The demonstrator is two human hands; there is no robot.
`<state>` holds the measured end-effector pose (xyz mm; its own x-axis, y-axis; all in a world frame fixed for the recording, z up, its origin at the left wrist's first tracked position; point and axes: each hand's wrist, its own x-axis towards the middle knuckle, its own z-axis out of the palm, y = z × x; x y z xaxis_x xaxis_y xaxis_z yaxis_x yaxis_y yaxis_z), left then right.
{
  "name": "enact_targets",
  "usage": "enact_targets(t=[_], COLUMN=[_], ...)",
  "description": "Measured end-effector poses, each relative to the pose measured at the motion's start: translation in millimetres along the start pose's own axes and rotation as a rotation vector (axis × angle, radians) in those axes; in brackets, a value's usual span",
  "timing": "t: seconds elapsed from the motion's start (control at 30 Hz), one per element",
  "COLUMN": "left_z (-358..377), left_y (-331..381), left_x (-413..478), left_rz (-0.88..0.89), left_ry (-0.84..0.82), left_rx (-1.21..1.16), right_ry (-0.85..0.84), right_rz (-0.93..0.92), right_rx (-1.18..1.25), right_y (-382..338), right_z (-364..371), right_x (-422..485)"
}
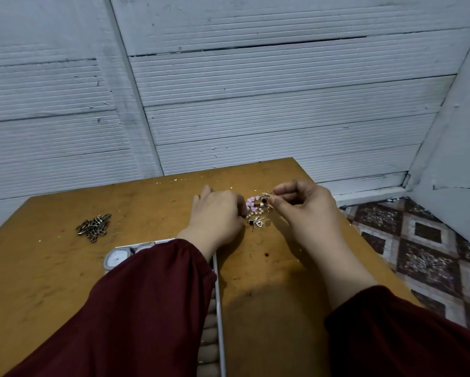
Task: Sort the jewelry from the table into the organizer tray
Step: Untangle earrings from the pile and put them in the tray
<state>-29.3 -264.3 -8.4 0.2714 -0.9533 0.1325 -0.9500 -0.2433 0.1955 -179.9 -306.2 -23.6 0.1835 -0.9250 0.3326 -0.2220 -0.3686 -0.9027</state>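
**Both hands at the jewelry, right hand pinching a gold piece**

A small heap of jewelry [256,212] lies on the counter [65,268] towards its far edge: pink stones, pearl beads and gold bits, loosely bunched. The right hand [307,205] is just right of the heap, with thumb and forefinger pinched on a gold piece [266,196] at the heap's upper edge. Its other fingers are curled in. The left hand [217,213] is at the heap's left side, back up, with its fingers bent down to the beads. The fingertips are hidden, so I cannot tell whether it holds anything.

The tray [219,308] sits nearer the person, mostly covered by the left dark red sleeve [146,308]. Its white right rim shows, and a watch [116,260] lies at its far left corner. A pile of dark metal clips [93,227] lies well apart to the left on the counter.
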Motion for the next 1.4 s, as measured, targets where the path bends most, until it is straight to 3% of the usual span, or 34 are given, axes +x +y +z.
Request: enact_targets(t=[0.2,0.43,0.67,1.2,1.4], left_z=[3,6,5,-1,-4], left_y=[8,12,14,5,2], left_x=[0,2,3,4,1], left_rz=[0.073,0.07,0.1,0.014,-0.004], left_ry=[-0.029,-0.021,-0.03,0.018,0.079], left_rx=[0.008,0.09,0.024,-0.512,-0.595], right_ry=[0.033,0.036,0.034,0.014,0.015], right_rz=[-0.01,-0.001,0.021,0.042,0.026], right_rx=[0.105,0.069,0.052,0.064,0.07], right_y=[-4,-1,3,7,7], right_z=[-3,-3,-2,-1,-4], right_x=[1,4,6,6,6])
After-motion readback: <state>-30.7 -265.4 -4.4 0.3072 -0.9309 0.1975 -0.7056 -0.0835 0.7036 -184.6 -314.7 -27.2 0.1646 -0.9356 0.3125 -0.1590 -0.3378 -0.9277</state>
